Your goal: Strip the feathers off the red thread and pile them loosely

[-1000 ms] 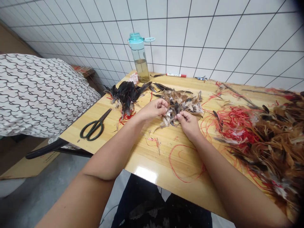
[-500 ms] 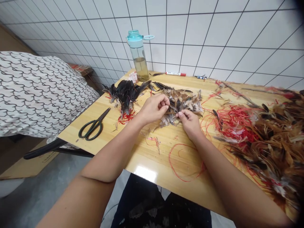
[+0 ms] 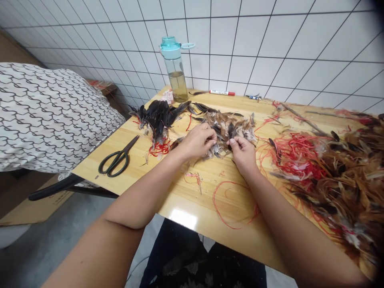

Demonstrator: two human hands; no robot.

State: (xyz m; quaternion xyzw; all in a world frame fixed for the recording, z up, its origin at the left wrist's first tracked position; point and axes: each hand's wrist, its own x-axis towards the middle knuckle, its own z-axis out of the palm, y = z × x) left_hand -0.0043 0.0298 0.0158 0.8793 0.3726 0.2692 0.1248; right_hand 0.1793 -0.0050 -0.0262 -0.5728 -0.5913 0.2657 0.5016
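Brown and tan feathers lie in a loose pile on the wooden table, with pale fluffy ones along the near edge. Over the pile's near left side is my left hand, its fingers curled inward and their tips hidden. My right hand pinches a dark feather between thumb and forefinger at the pile's near right edge. A bunch of black feathers lies to the left, with red string at its near end.
Black-handled scissors lie at the table's left. A water bottle stands by the tiled wall, near a red-and-white marker. Tangled red string and a large heap of brown feathers cover the right side. Patterned cloth sits beyond the left edge.
My left hand has come down slightly towards me and turned over the pile. My right hand has shifted a little to the right, and a dark feather now shows at its fingertips.
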